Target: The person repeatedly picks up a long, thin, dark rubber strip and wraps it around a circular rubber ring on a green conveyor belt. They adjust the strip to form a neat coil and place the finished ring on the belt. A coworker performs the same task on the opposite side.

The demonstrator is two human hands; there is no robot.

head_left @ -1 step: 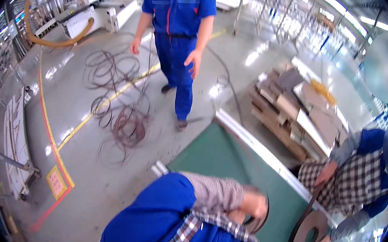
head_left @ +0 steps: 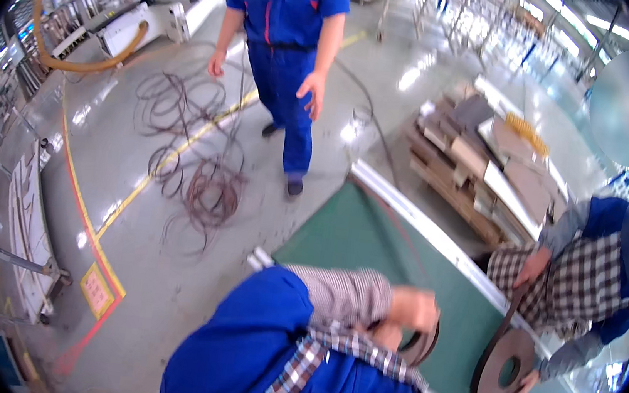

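Nothing had visibly moved since the earlier frame: hands, rolls and bystanders stood in the same places.

Left hand [head_left: 414, 309], reaching out of a blue sleeve with a grey checked cuff, was clenched over the top of a small roll of brown edge strip [head_left: 426, 347], which was held on edge above the near part of the green table [head_left: 357, 232]. Right hand [head_left: 389, 335] showed only as a patch below the left; whether it gripped the roll could not be told.

Handling, as judged: the strip looked thin and springy and the small roll fairly light. It would likely uncoil if slackened, so hold is best taken across the rim with the turns pinched together.

A co-worker's hand [head_left: 525, 380] steadied a larger brown coil [head_left: 500, 369] standing on edge at the table's far side, and that person's other hand [head_left: 534, 265] held the strip running up from it.

Signs and packages noted: a yellow square floor sign [head_left: 97, 290] with a red border beside the red and yellow floor line [head_left: 74, 192]; stacked boards on a pallet [head_left: 481, 161] behind the table; loose loops of brown strip [head_left: 210, 192] on the floor. A standing person in blue overalls [head_left: 289, 46] was near the loops.
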